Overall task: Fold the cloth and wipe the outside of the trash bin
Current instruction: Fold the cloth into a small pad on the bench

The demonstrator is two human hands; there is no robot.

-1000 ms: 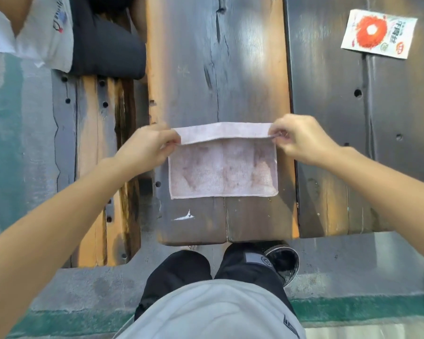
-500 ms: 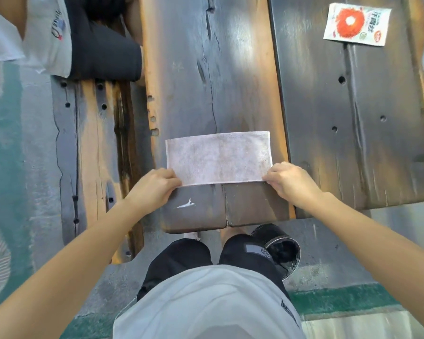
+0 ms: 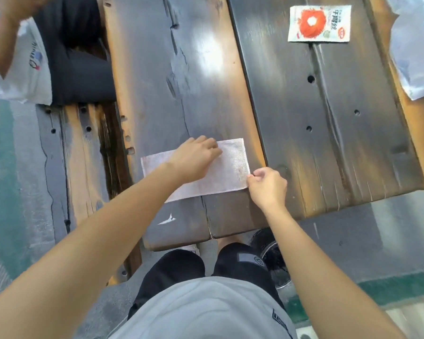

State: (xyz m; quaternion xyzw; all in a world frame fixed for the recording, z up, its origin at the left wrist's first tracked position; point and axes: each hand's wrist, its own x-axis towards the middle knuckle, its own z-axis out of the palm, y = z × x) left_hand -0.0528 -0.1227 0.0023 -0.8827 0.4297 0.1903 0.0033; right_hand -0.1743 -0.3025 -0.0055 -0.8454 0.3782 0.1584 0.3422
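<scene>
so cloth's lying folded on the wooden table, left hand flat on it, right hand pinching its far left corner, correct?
Not quite. In the head view the right hand pinches the near right corner of the cloth, not the far left. The rest holds: folded on the wooden table, left hand flat on it.

Looks like an outdoor seating spot: weathered plank tabletop [image 3: 328, 118], painted concrete floor [image 3: 377, 241], snack packet [image 3: 319, 23].

Dark wood table [image 3: 328, 143] w/ folded cloth [image 3: 233, 167], snack packet [image 3: 319, 23].
</scene>
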